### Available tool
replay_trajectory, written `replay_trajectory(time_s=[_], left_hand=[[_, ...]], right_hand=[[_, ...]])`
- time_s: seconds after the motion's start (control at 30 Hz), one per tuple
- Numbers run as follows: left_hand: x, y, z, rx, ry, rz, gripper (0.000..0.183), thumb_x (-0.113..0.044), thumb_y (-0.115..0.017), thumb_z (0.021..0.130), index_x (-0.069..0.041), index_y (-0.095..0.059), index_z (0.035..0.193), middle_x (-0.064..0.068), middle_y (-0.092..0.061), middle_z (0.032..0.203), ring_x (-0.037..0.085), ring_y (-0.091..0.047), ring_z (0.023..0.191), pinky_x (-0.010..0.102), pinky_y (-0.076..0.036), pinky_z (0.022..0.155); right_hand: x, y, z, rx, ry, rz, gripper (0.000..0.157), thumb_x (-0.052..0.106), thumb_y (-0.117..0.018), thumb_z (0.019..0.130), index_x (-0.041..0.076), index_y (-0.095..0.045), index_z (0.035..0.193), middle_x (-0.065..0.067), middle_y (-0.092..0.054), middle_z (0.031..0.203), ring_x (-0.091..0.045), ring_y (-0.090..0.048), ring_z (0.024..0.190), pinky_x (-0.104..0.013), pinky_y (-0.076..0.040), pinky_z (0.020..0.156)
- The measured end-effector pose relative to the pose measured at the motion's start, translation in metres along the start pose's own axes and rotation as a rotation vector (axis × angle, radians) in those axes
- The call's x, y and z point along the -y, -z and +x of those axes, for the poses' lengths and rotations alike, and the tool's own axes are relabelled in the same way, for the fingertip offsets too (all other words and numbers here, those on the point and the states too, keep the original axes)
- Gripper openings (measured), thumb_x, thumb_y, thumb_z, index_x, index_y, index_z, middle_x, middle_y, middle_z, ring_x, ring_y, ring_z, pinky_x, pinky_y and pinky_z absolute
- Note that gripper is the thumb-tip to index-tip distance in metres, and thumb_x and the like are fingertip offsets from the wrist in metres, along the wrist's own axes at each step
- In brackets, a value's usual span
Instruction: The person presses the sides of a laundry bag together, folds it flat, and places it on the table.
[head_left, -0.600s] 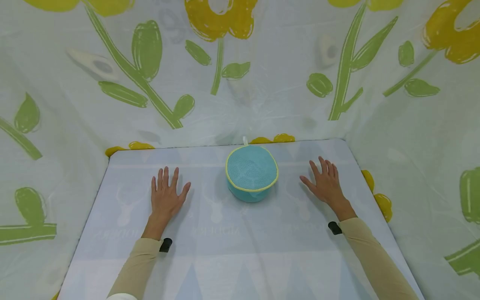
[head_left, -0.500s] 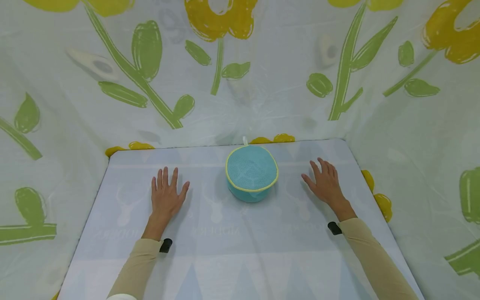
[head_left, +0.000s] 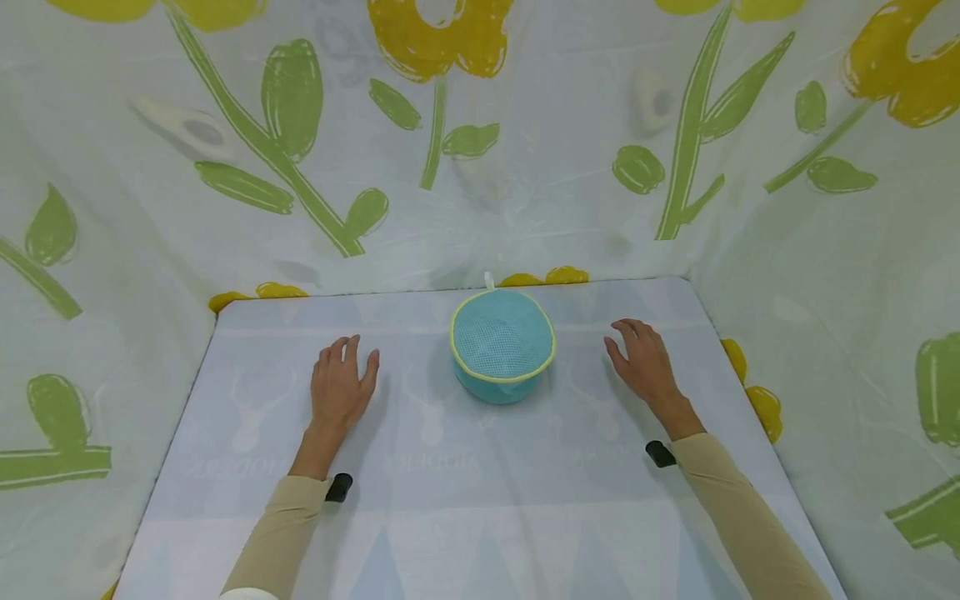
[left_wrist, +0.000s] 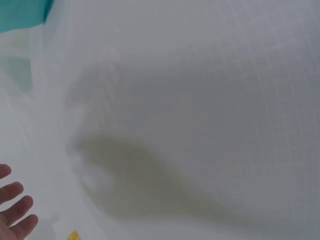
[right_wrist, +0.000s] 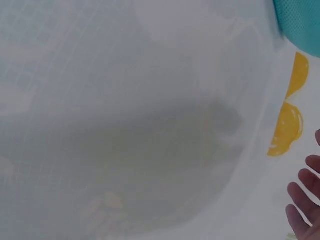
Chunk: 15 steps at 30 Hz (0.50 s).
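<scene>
A round teal mesh bag (head_left: 502,337) with yellow piping and a small white loop stands upright near the back of the table. To its left, my left hand (head_left: 341,387) hovers or rests above the cloth, fingers loosely bent and thumb apart, holding nothing. On the other side my right hand (head_left: 645,362) has its fingers bent a little inward toward the bag, with a gap between them. Part of the bag's teal side (left_wrist: 20,14) shows in the left wrist view's top corner. The right wrist view catches several fingertips (right_wrist: 300,200) at its edge.
A pale patterned cloth (head_left: 480,483) covers the table. White curtains (head_left: 525,208) printed with yellow flowers and green leaves enclose the back and both sides. Small dark devices (head_left: 339,487) sit at both wrists.
The fingers of both hands have gone from spread and straight to more bent. The left hand shifted slightly right. The bag stays in place.
</scene>
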<state>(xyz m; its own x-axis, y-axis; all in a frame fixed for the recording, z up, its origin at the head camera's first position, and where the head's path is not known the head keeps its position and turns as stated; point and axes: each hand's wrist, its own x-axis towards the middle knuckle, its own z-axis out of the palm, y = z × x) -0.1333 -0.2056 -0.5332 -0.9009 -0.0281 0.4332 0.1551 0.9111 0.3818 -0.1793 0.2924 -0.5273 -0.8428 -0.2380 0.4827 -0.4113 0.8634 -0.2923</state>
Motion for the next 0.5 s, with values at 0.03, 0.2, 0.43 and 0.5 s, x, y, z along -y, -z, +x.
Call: replay_trajectory(time_s=[0.03,0.2,0.43,0.5], left_hand=[[-0.002,0.0,0.0,-0.011,-0.006,-0.007,0.048,-0.029,-0.061,0.103,0.012,-0.061,0.128,0.032,-0.06,0.124,0.052,-0.056,0.112,0.063,-0.048,0.09],[-0.012,0.0,0.003,-0.049,-0.026,-0.032,0.044,-0.028,-0.062,0.102,0.01,-0.064,0.123,0.031,-0.063,0.12,0.051,-0.059,0.107,0.061,-0.049,0.088],[-0.022,-0.002,0.006,-0.105,-0.051,-0.076,0.041,-0.027,-0.063,0.101,0.009,-0.066,0.12,0.03,-0.066,0.115,0.05,-0.061,0.104,0.06,-0.051,0.085],[-0.025,-0.004,0.007,-0.114,-0.057,-0.089,0.04,-0.027,-0.063,0.101,0.009,-0.067,0.12,0.029,-0.067,0.114,0.049,-0.062,0.103,0.059,-0.052,0.084]], right_hand=[[0.001,0.0,0.001,-0.003,0.002,0.007,0.027,0.007,-0.072,0.095,-0.009,-0.066,0.115,-0.028,-0.064,0.115,-0.046,-0.06,0.108,-0.062,-0.048,0.093],[0.009,0.0,0.005,-0.004,-0.001,0.036,0.025,0.007,-0.072,0.096,-0.009,-0.067,0.114,-0.027,-0.066,0.114,-0.045,-0.061,0.106,-0.061,-0.049,0.092],[0.019,0.001,0.01,0.017,-0.036,0.053,0.025,0.008,-0.07,0.097,-0.008,-0.067,0.116,-0.026,-0.066,0.115,-0.043,-0.061,0.107,-0.059,-0.051,0.092],[0.022,0.001,0.011,0.023,-0.041,0.054,0.025,0.009,-0.07,0.098,-0.007,-0.066,0.117,-0.025,-0.066,0.116,-0.043,-0.062,0.108,-0.058,-0.051,0.093]])
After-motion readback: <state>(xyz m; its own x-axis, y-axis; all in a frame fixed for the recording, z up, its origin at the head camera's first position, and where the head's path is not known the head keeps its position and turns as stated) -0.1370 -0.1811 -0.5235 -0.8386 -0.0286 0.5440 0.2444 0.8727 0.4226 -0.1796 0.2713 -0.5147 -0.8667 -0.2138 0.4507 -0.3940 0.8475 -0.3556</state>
